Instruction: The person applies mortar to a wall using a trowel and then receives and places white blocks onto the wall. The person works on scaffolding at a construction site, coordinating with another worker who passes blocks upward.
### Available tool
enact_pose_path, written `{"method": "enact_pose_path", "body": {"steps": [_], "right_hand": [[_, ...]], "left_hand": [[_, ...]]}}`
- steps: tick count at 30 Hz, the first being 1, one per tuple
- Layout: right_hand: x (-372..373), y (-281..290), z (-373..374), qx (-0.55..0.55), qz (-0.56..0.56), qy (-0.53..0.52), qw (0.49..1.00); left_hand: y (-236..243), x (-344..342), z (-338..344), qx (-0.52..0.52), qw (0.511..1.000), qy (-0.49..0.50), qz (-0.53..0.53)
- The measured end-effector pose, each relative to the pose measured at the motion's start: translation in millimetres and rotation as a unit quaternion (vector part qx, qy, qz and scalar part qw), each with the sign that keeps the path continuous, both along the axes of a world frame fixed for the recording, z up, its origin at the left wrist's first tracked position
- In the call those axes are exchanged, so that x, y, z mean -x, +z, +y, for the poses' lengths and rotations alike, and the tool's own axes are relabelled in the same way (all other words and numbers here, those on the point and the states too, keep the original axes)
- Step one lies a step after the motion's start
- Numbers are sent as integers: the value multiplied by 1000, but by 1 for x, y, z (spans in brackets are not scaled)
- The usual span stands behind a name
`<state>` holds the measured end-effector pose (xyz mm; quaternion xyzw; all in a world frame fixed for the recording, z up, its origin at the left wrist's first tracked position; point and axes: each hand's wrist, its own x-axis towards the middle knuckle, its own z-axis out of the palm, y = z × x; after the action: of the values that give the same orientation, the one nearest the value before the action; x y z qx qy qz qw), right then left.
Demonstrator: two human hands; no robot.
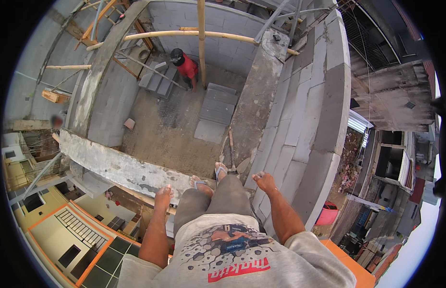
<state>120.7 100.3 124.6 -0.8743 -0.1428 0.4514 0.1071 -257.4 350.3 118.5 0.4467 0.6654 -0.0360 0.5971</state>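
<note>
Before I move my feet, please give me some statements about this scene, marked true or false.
1. The hammer-like tool is in the right hand. False: it lies on the concrete ledge, apart from the hand.
2. The person wears flip-flops. True.
3. The co-worker below wears a blue top. False: it is red.
4. Grey blocks lie to the picture-right of the co-worker. True.
5. The left hand touches the tool. False: they are apart.

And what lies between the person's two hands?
Between the left hand and right hand, the person's grey-clad legs show in the head view.
</note>
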Motion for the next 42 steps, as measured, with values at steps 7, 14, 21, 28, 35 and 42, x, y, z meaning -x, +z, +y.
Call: {"method": "enact_pose_path", "body": {"steps": [7, 14, 21, 28, 35, 42], "right_hand": [[46, -24, -36, 24, 5, -14, 1000], [-5, -6, -36, 44, 12, -64, 997], [-130, -21, 53, 82, -47, 120, 988], [-213, -100, 214, 10, -32, 312, 950], [-201, -234, 282, -31, -8, 371, 928], [-144, -377, 263, -5, 75, 359, 930]], "left_hand": [[-4, 30, 14, -26, 998, 32, -37], [-34, 56, -17, -13, 990, 138, -30], [-75, 19, -38, -64, 958, 274, -52], [-108, -104, -76, -8, 927, 374, -25], [-175, -220, -82, 50, 973, 204, -101], [-281, -189, -70, 119, 964, 230, -55]]}}
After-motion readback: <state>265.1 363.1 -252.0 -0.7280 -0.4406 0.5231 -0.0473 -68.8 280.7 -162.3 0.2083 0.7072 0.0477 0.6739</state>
